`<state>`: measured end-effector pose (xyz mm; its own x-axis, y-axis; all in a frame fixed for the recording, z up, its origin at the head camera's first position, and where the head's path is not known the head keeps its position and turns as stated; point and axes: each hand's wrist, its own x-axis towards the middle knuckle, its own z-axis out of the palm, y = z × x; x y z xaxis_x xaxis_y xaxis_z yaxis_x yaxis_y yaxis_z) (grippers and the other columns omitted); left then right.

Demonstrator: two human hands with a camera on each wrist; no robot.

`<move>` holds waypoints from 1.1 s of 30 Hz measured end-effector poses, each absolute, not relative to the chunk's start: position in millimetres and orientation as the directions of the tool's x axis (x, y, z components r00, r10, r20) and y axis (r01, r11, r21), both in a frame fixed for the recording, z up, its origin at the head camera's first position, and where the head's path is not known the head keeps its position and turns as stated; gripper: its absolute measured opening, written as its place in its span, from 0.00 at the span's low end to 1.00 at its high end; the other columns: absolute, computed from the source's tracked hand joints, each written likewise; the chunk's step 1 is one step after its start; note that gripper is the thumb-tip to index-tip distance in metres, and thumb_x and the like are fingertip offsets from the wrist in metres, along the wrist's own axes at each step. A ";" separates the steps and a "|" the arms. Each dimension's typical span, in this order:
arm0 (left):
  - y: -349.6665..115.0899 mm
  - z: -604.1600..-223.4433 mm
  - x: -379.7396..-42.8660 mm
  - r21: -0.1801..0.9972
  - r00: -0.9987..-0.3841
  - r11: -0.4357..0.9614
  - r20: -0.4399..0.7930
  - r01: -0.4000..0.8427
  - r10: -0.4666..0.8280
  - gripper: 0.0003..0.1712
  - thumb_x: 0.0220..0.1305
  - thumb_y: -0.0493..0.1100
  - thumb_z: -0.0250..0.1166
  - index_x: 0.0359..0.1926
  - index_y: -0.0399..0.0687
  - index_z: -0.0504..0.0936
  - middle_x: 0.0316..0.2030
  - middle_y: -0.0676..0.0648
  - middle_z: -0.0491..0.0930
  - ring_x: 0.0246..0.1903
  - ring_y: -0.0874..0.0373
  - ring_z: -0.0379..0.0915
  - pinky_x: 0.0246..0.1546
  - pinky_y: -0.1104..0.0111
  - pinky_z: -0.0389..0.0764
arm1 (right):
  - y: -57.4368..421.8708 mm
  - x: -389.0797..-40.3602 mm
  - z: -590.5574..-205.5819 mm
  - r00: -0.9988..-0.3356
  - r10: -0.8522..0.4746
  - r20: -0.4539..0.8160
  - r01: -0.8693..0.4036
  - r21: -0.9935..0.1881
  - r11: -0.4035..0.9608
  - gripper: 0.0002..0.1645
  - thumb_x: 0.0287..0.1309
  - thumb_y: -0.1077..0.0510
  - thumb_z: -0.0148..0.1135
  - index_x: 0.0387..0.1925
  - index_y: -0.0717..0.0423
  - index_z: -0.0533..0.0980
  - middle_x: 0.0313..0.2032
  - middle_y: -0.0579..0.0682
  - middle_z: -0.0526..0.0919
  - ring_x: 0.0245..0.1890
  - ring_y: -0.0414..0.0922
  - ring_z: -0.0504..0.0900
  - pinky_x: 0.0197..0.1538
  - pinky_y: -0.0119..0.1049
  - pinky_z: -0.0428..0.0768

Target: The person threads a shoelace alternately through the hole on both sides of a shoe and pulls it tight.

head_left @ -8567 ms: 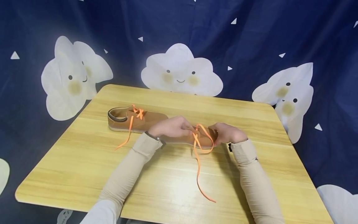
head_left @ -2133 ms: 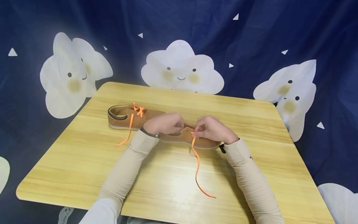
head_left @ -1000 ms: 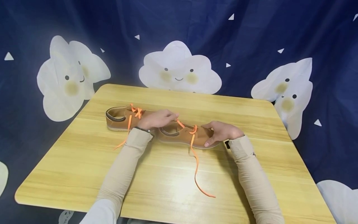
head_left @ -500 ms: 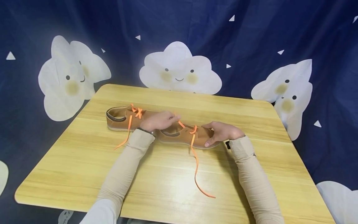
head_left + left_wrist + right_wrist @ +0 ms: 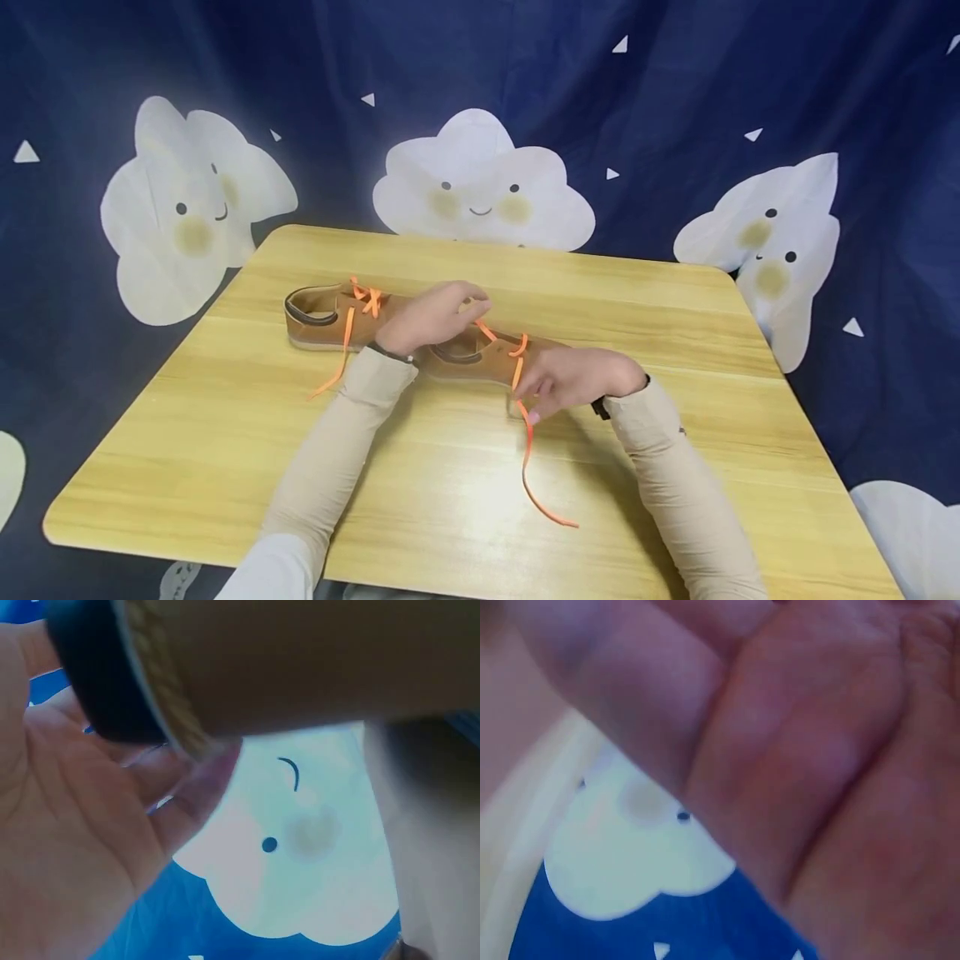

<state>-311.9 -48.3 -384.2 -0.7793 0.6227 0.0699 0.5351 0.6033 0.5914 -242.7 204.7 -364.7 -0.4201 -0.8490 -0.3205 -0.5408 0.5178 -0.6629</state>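
Two brown shoes with orange laces lie end to end on the wooden table. My left hand reaches over the join between them, its fingers loosely extended above the heel of the right-hand shoe. That shoe's far lace runs up to beside the left thumb. In the left wrist view, the left palm faces a brown shoe that crosses close to the camera. Over the right-hand shoe's toe is my right hand, its fingertips right at the near lace, which trails toward the table's front.
The left-hand shoe has its laces partly threaded, one end hanging onto the table. A dark blue curtain with white clouds hangs behind the table.
Since half a second ago, my right hand has left its grip on the shoe's toe and moved down and left to the near lace. The left hand's fingers have lifted and spread slightly.
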 end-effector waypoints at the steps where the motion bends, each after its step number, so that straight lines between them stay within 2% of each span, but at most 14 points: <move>1: -46.7 -382.9 -310.4 0.581 -0.781 0.606 0.085 0.543 0.619 0.24 0.81 0.50 0.52 0.63 0.38 0.81 0.60 0.41 0.83 0.62 0.48 0.79 0.67 0.52 0.77 | 200.8 -242.1 -366.6 -0.395 -0.852 -0.344 -0.536 -0.667 0.518 0.21 0.64 0.58 0.70 0.55 0.64 0.83 0.28 0.48 0.84 0.23 0.33 0.70 0.36 0.26 0.75; 3: -43.9 -381.2 -308.2 0.559 -0.774 0.603 0.119 0.570 0.622 0.22 0.80 0.49 0.53 0.61 0.38 0.81 0.60 0.41 0.83 0.64 0.47 0.78 0.68 0.52 0.76 | 194.9 -241.9 -370.7 -0.360 -0.854 -0.376 -0.524 -0.676 0.519 0.24 0.64 0.57 0.70 0.57 0.67 0.82 0.22 0.43 0.76 0.20 0.32 0.66 0.33 0.25 0.71; 5: -40.6 -381.7 -306.0 0.543 -0.757 0.584 0.161 0.603 0.633 0.21 0.80 0.47 0.54 0.59 0.38 0.82 0.58 0.41 0.84 0.63 0.47 0.78 0.67 0.53 0.76 | 192.4 -242.6 -375.0 -0.355 -0.837 -0.417 -0.488 -0.680 0.547 0.26 0.63 0.57 0.71 0.59 0.68 0.80 0.21 0.41 0.76 0.21 0.30 0.73 0.34 0.25 0.73; 6: -39.2 -381.7 -305.2 0.537 -0.748 0.572 0.184 0.620 0.638 0.20 0.80 0.47 0.54 0.58 0.39 0.83 0.57 0.42 0.85 0.62 0.48 0.79 0.67 0.54 0.77 | 192.2 -243.1 -376.6 -0.359 -0.825 -0.436 -0.471 -0.679 0.563 0.27 0.63 0.56 0.71 0.59 0.68 0.79 0.22 0.42 0.80 0.24 0.30 0.78 0.35 0.26 0.75; 8: -36.7 -381.5 -304.1 0.524 -0.729 0.551 0.223 0.650 0.647 0.17 0.79 0.46 0.55 0.55 0.40 0.84 0.53 0.43 0.85 0.59 0.49 0.80 0.66 0.56 0.77 | 192.5 -244.5 -378.5 -0.363 -0.813 -0.456 -0.448 -0.679 0.581 0.27 0.63 0.56 0.71 0.60 0.67 0.79 0.33 0.48 0.88 0.34 0.33 0.86 0.41 0.28 0.79; 10: -34.6 -380.5 -303.0 0.512 -0.710 0.535 0.243 0.673 0.661 0.16 0.79 0.45 0.55 0.54 0.41 0.84 0.52 0.44 0.85 0.58 0.50 0.80 0.65 0.57 0.78 | 194.2 -246.8 -379.5 -0.354 -0.817 -0.456 -0.454 -0.680 0.576 0.27 0.64 0.56 0.71 0.60 0.65 0.80 0.44 0.54 0.90 0.42 0.39 0.89 0.46 0.30 0.82; 13: -32.4 -380.0 -301.9 0.498 -0.695 0.530 0.236 0.687 0.679 0.16 0.79 0.44 0.54 0.55 0.41 0.83 0.54 0.43 0.85 0.60 0.49 0.79 0.67 0.57 0.76 | 199.0 -252.3 -382.2 -0.321 -0.865 -0.387 -0.491 -0.713 0.501 0.22 0.64 0.57 0.70 0.57 0.64 0.82 0.46 0.58 0.90 0.44 0.42 0.89 0.49 0.32 0.84; 16: -30.2 -380.6 -299.7 0.490 -0.683 0.529 0.211 0.693 0.699 0.17 0.79 0.44 0.55 0.57 0.40 0.82 0.57 0.42 0.84 0.62 0.49 0.78 0.68 0.57 0.75 | 205.7 -258.4 -385.8 -0.321 -0.894 -0.313 -0.479 -0.761 0.438 0.19 0.62 0.60 0.71 0.52 0.65 0.82 0.43 0.58 0.90 0.43 0.41 0.89 0.50 0.34 0.86; 19: -28.4 -380.2 -296.3 0.495 -0.667 0.514 0.201 0.701 0.717 0.17 0.79 0.43 0.55 0.57 0.39 0.82 0.57 0.42 0.84 0.62 0.49 0.78 0.68 0.57 0.75 | 212.6 -261.4 -385.6 -0.365 -0.884 -0.293 -0.378 -0.821 0.428 0.17 0.60 0.61 0.72 0.48 0.67 0.82 0.39 0.54 0.89 0.39 0.40 0.88 0.47 0.34 0.86; 23: -26.2 -379.1 -292.7 0.508 -0.641 0.480 0.204 0.715 0.740 0.16 0.76 0.39 0.56 0.57 0.40 0.83 0.57 0.43 0.83 0.62 0.49 0.78 0.67 0.58 0.76 | 220.5 -262.3 -381.6 -0.435 -0.868 -0.239 -0.272 -0.884 0.380 0.15 0.61 0.62 0.72 0.44 0.70 0.80 0.34 0.48 0.85 0.32 0.37 0.82 0.38 0.30 0.81; 26: -23.9 -379.9 -291.2 0.505 -0.592 0.430 0.216 0.748 0.777 0.16 0.71 0.36 0.57 0.55 0.42 0.84 0.55 0.44 0.84 0.59 0.52 0.79 0.65 0.61 0.78 | 224.5 -262.2 -376.0 -0.497 -0.849 -0.180 -0.250 -0.907 0.339 0.17 0.61 0.65 0.72 0.47 0.72 0.77 0.31 0.43 0.81 0.30 0.36 0.77 0.34 0.28 0.76; 28: -21.7 -381.3 -290.5 0.508 -0.542 0.380 0.219 0.773 0.811 0.15 0.69 0.35 0.59 0.53 0.43 0.85 0.54 0.45 0.85 0.58 0.53 0.80 0.63 0.63 0.80 | 226.0 -261.6 -371.1 -0.548 -0.824 -0.143 -0.241 -0.916 0.319 0.21 0.60 0.65 0.72 0.51 0.73 0.76 0.33 0.42 0.82 0.33 0.36 0.78 0.36 0.28 0.78; 30: -18.9 -383.2 -290.0 0.507 -0.499 0.338 0.222 0.793 0.838 0.15 0.68 0.36 0.61 0.53 0.44 0.87 0.54 0.46 0.85 0.56 0.54 0.80 0.62 0.64 0.80 | 226.7 -260.2 -365.5 -0.596 -0.797 -0.096 -0.245 -0.924 0.294 0.24 0.60 0.65 0.72 0.54 0.73 0.75 0.37 0.46 0.85 0.37 0.38 0.82 0.40 0.29 0.81; 33: -15.2 -385.0 -287.3 0.512 -0.474 0.316 0.212 0.799 0.855 0.13 0.67 0.39 0.64 0.51 0.45 0.88 0.53 0.47 0.86 0.55 0.54 0.81 0.61 0.65 0.80 | 226.8 -258.1 -358.5 -0.663 -0.748 -0.018 -0.256 -0.934 0.250 0.24 0.63 0.65 0.69 0.59 0.69 0.76 0.43 0.59 0.89 0.41 0.44 0.86 0.42 0.33 0.84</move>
